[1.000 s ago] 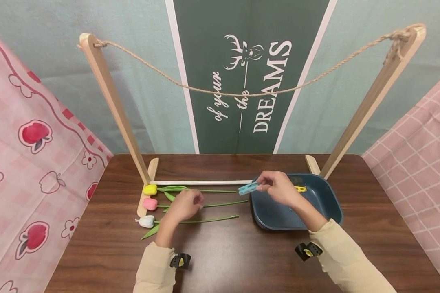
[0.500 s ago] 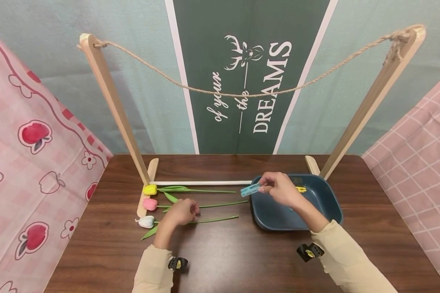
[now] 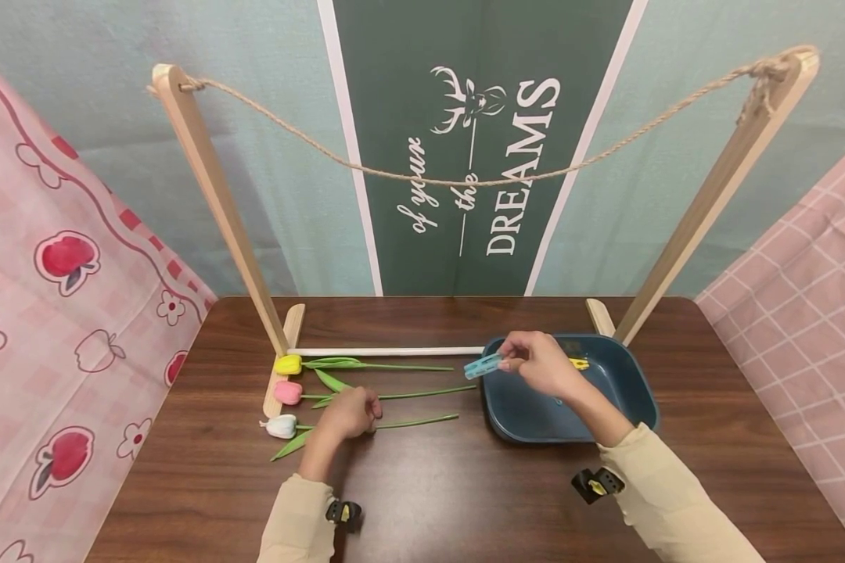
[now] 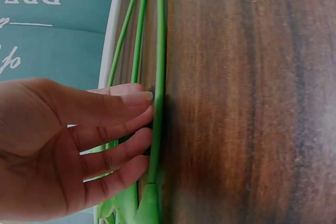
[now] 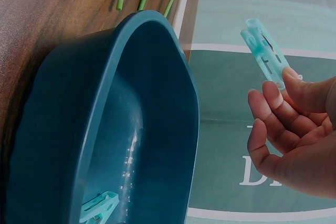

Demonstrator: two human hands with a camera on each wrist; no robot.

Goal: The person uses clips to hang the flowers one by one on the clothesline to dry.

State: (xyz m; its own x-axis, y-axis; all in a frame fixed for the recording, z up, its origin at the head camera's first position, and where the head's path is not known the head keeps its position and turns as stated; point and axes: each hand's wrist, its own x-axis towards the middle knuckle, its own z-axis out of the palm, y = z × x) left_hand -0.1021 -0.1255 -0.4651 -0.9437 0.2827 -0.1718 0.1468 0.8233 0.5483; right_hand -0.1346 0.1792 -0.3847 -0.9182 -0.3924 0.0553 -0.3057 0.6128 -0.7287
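My right hand (image 3: 544, 363) pinches a light-blue clothespin (image 5: 264, 53) by one end, between thumb and fingers, over the dark blue basin (image 3: 535, 422). Three artificial tulips lie side by side on the table: a yellow one (image 3: 289, 364), a pink one (image 3: 288, 392) and a white one (image 3: 280, 425), with green stems pointing right. My left hand (image 3: 352, 412) is over the pink and white tulips. In the left wrist view its fingers are loosely bent, the fingertips right at the nearest stem (image 4: 159, 77), not wrapped round it.
Inside the basin lie a yellow clothespin (image 3: 579, 363) and another light-blue clothespin (image 5: 100, 208). Two wooden posts, left (image 3: 218, 203) and right (image 3: 718, 195), carry a sagging twine rope (image 3: 465, 183). A white rod (image 3: 394, 351) runs low between them, behind the tulips.
My left hand has come toward me, from the pink tulip's stem to the white one's. The right hand has shifted only slightly right, with the clothespin still pinched.
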